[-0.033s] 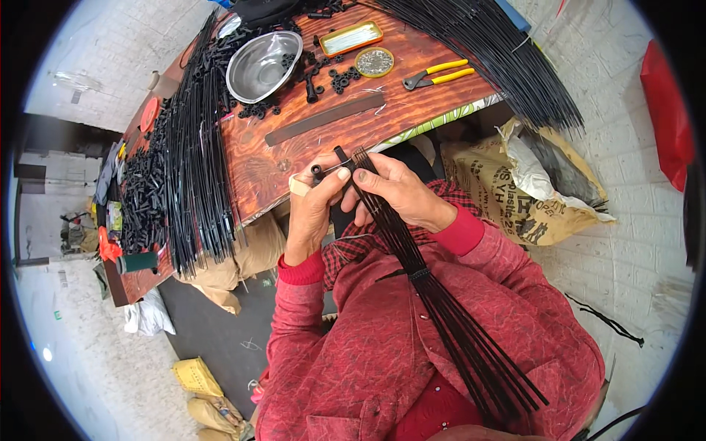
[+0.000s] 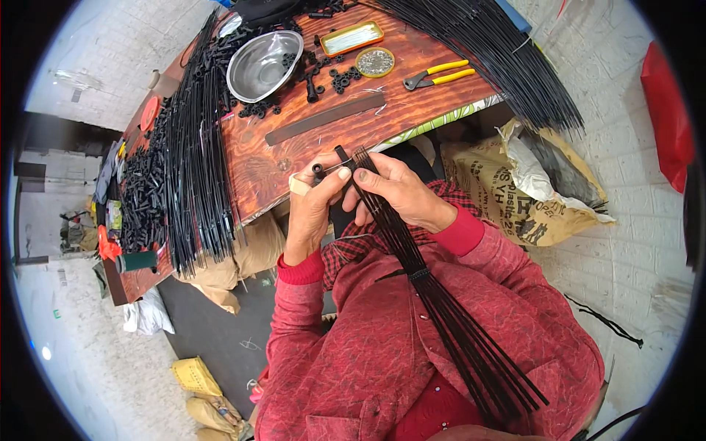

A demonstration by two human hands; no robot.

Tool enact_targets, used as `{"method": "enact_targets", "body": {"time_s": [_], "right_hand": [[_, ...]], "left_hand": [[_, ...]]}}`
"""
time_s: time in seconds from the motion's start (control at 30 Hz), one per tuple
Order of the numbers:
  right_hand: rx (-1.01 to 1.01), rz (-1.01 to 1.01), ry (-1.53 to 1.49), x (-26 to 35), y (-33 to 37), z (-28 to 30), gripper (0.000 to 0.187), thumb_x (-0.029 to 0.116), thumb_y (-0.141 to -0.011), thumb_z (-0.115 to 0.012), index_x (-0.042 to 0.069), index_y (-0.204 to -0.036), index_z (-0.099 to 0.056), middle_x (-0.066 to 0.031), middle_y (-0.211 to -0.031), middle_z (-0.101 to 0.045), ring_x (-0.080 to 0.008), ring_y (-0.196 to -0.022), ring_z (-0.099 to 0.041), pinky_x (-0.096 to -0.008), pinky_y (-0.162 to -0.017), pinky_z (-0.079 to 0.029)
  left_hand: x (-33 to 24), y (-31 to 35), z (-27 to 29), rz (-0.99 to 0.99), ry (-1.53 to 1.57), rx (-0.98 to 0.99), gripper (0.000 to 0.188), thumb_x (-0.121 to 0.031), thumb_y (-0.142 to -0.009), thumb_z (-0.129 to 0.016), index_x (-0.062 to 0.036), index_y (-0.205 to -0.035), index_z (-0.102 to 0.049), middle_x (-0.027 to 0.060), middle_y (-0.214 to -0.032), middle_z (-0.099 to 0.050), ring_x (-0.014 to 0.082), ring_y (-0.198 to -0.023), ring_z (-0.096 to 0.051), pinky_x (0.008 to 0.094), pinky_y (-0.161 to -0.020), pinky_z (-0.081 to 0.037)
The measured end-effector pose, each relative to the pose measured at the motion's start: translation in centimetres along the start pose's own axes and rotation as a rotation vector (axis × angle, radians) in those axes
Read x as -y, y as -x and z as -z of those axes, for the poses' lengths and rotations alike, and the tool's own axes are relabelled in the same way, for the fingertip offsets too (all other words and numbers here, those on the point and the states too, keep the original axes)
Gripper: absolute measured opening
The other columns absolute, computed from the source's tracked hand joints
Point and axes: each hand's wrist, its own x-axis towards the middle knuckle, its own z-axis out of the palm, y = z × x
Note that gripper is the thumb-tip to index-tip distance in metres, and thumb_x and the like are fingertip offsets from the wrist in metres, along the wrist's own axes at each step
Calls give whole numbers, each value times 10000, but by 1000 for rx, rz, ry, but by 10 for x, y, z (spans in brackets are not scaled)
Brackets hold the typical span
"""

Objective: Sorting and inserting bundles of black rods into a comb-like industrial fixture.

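Note:
Above my lap, my left hand point(image 2: 310, 217) and my right hand point(image 2: 404, 195) meet near the table's front edge. My right hand is closed around the upper end of a bundle of thin black rods point(image 2: 421, 275), which look like umbrella ribs. A tie binds the bundle partway down, and below it the rods fan out over my red jacket. My left hand pinches a small black tubular part point(image 2: 318, 170) with a round hollow end. A thin wire seems to run from it to the rod ends at my thumbs. Fingers hide much of the join.
On the wooden table point(image 2: 250, 162) lie a metal bowl point(image 2: 254, 77), a yellow-edged tray point(image 2: 351, 37), a round tin of small metal bits point(image 2: 375, 62), yellow-handled pliers point(image 2: 439, 75) and a brown strip point(image 2: 323, 119). Black rods point(image 2: 198, 169) hang over the left edge. A sack point(image 2: 544, 206) stands right.

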Motion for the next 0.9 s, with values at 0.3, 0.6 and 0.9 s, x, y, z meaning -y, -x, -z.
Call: {"method": "enact_targets", "body": {"time_s": [0.3,0.6,0.9], "right_hand": [[-53,-2,15,-1,-1,2,339,314,-1077,-551,33,-1267,-548,-102,-896,-697,-153,-672,-692,-267,-620,-577],[-18,-41,88,-2,-6,-6,386,342,-1073,-552,29,-1299,-537,-106,-881,-695,-157,-673,-687,-268,-624,-561],[-12,-51,97,-7,-12,-8,318,336,-1074,-540,26,-1140,-516,-124,-893,-708,-156,-647,-688,-257,-559,-540]], "left_hand": [[-15,-3,7,34,-36,63,383,-145,-948,-713,-14,-1301,-641,20,-1041,-666,88,-855,-561,246,-767,-450],[-28,-34,34,-53,538,220,354,-155,-1070,-520,13,-1380,-488,226,-1350,-590,400,-1341,-538,508,-1170,-432],[-24,-33,26,-26,551,282,395,-155,-1068,-524,26,-1415,-467,225,-1380,-578,406,-1378,-499,522,-1198,-400]]}}
